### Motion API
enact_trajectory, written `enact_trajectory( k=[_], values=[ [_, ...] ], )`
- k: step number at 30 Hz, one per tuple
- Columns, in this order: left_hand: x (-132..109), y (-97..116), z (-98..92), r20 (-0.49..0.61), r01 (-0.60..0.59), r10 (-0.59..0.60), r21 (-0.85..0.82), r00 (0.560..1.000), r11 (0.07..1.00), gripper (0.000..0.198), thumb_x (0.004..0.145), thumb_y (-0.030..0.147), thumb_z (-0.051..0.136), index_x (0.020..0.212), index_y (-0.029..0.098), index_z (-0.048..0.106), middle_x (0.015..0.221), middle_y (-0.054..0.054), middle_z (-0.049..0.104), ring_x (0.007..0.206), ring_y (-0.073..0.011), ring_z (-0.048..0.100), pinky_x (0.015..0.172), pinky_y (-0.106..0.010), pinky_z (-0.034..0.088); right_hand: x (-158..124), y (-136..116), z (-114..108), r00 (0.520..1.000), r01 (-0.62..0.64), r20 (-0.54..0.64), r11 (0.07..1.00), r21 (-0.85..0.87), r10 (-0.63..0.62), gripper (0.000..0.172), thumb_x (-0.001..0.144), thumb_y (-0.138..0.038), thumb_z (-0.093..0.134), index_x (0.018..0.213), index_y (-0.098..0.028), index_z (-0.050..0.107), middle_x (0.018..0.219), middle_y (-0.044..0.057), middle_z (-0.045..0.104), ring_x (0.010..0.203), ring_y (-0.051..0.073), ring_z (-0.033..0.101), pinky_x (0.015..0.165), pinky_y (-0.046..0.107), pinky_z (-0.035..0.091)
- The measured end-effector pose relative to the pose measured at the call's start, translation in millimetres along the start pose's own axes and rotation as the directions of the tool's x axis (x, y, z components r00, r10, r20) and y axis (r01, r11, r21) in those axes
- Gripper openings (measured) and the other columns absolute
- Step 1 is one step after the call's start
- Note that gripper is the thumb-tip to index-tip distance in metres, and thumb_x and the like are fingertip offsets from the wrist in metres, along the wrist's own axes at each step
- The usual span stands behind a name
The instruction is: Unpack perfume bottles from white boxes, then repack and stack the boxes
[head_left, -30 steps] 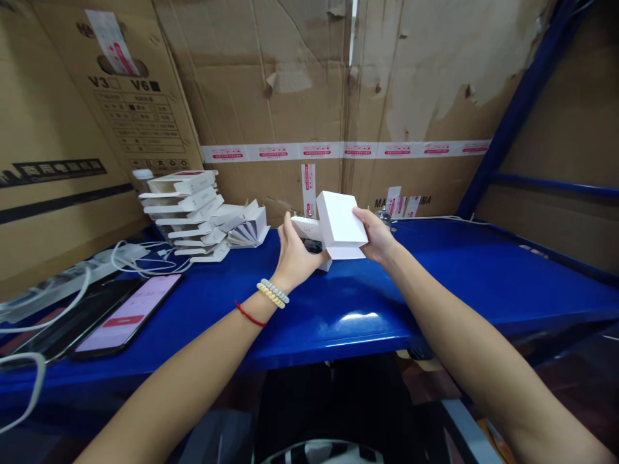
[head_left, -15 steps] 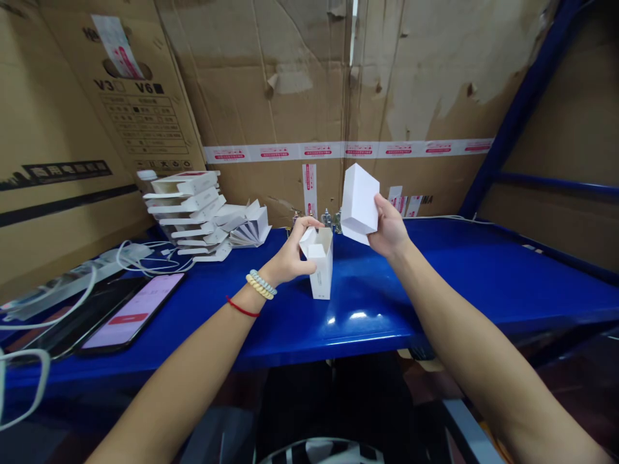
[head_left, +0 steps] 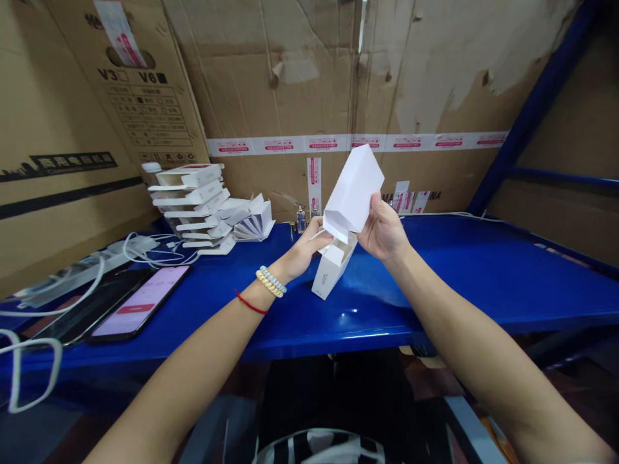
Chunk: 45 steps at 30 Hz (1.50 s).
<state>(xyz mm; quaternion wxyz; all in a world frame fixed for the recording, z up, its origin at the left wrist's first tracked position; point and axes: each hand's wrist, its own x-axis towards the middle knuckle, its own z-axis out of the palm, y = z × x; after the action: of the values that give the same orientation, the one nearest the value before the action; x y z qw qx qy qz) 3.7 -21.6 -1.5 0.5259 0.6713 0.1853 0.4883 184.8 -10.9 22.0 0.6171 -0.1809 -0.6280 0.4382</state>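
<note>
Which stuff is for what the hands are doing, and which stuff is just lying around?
For the job:
- upper white box, held in the right hand
- lower white box, tilted, left hand at its open top
- probably the stack of white boxes, since they look alike

Seemingly just lying about:
- lit phone
- dark device beside it

Left of the left hand [head_left: 300, 254], a black-edged smartphone with a lit pink screen [head_left: 141, 304] lies on the glossy blue counter [head_left: 464, 277], beside a shiny black slab [head_left: 91, 308]. Beyond that hand stand creased brown cardboard sheets [head_left: 300, 106] (crossed by red-printed white tape [head_left: 385, 143]); right of the right hand [head_left: 387, 231], a slanting blue metal post [head_left: 532, 106].
</note>
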Motion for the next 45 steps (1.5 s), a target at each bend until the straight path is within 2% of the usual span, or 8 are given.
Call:
enact_trajectory(
  k=[6,10,15,20,28,38,42,45],
  values=[
    [1.2,10.1,3.5,-0.101,0.175,-0.183,-0.085,0.978,0.981,0.038,0.062,0.025,0.072,0.096,0.02,0.055,0.085,0.0,0.063,0.083,-0.0186,0.06,0.075,-0.032,0.044,-1.6,-1.8,-1.1,1.0,-0.015,-0.006,0.998,-0.06,0.014,0.066,0.081,-0.073,0.051,0.129,-0.028,0.049,0.116,0.008,0.069,0.118,0.027,0.061,0.09,0.045,0.056],
    [-1.9,17.1,2.7,-0.073,0.248,-0.257,-0.116,0.964,0.962,0.049,0.057,0.023,0.079,0.099,0.021,0.053,0.088,0.0,0.062,0.078,-0.0159,0.059,0.069,-0.029,0.042,-0.1,-7.2,-7.3,0.997,0.022,-0.077,0.998,-0.053,-0.026,0.06,0.079,-0.07,0.057,0.122,-0.029,0.053,0.119,0.006,0.068,0.117,0.026,0.062,0.088,0.042,0.057],
    [-4.0,18.7,-1.6,0.014,0.231,-0.231,-0.143,0.973,0.962,0.061,0.051,0.025,0.087,0.101,0.021,0.053,0.095,-0.001,0.061,0.082,-0.0154,0.059,0.073,-0.029,0.043,-0.7,-11.1,-12.2,0.998,0.038,-0.051,0.992,-0.123,-0.044,0.056,0.078,-0.07,0.059,0.117,-0.03,0.057,0.118,0.004,0.069,0.115,0.026,0.063,0.086,0.041,0.057],
    [-4.6,12.4,-9.0,0.13,0.233,-0.212,-0.178,0.969,0.956,0.071,0.048,0.026,0.088,0.111,0.02,0.054,0.102,-0.006,0.065,0.092,-0.022,0.062,0.08,-0.035,0.045,-6.3,-11.3,-5.3,1.0,0.001,0.031,0.995,-0.1,0.002,0.06,0.078,-0.067,0.062,0.127,-0.032,0.053,0.118,0.004,0.069,0.114,0.026,0.063,0.086,0.042,0.058],
    [-4.4,0.9,-24.4,0.258,0.25,-0.189,-0.227,0.947,0.941,0.064,0.05,0.025,0.085,0.109,0.021,0.063,0.099,-0.008,0.07,0.085,-0.0234,0.064,0.074,-0.035,0.045,-12.5,-16.7,-2.8,0.977,-0.106,0.161,0.976,-0.189,0.137,0.07,0.075,-0.064,0.066,0.134,-0.031,0.05,0.115,0.006,0.069,0.114,0.03,0.062,0.084,0.045,0.057],
    [0.8,2.2,-33.3,0.116,0.177,-0.151,-0.266,0.982,0.947,0.049,0.051,0.026,0.068,0.099,0.018,0.066,0.088,-0.006,0.07,0.078,-0.0238,0.063,0.069,-0.035,0.043,-7.2,-9.2,-12.3,0.915,-0.008,0.376,0.94,-0.342,0.145,0.045,0.076,-0.047,0.074,0.113,-0.023,0.064,0.112,0.006,0.068,0.105,0.023,0.063,0.093,0.039,0.05],
    [-1.0,14.3,-29.7,-0.069,0.132,-0.146,-0.181,0.987,0.975,0.047,0.06,0.031,0.069,0.105,0.019,0.062,0.088,-0.002,0.069,0.077,-0.0195,0.061,0.069,-0.031,0.042,-5.9,-2.7,-12.9,0.913,-0.016,0.367,0.915,-0.404,0.178,0.052,0.071,-0.045,0.078,0.116,-0.021,0.064,0.115,0.007,0.066,0.111,0.025,0.06,0.097,0.039,0.047],
    [-1.4,19.1,-25.9,-0.098,0.125,-0.137,-0.114,0.986,0.986,0.047,0.059,0.026,0.074,0.104,0.02,0.062,0.094,-0.002,0.069,0.081,-0.017,0.061,0.071,-0.029,0.042,-6.6,-0.7,-9.5,0.951,-0.013,0.283,0.928,-0.371,0.126,0.054,0.077,-0.052,0.07,0.123,-0.025,0.06,0.115,0.005,0.066,0.106,0.023,0.061,0.093,0.037,0.048]
  ],
)
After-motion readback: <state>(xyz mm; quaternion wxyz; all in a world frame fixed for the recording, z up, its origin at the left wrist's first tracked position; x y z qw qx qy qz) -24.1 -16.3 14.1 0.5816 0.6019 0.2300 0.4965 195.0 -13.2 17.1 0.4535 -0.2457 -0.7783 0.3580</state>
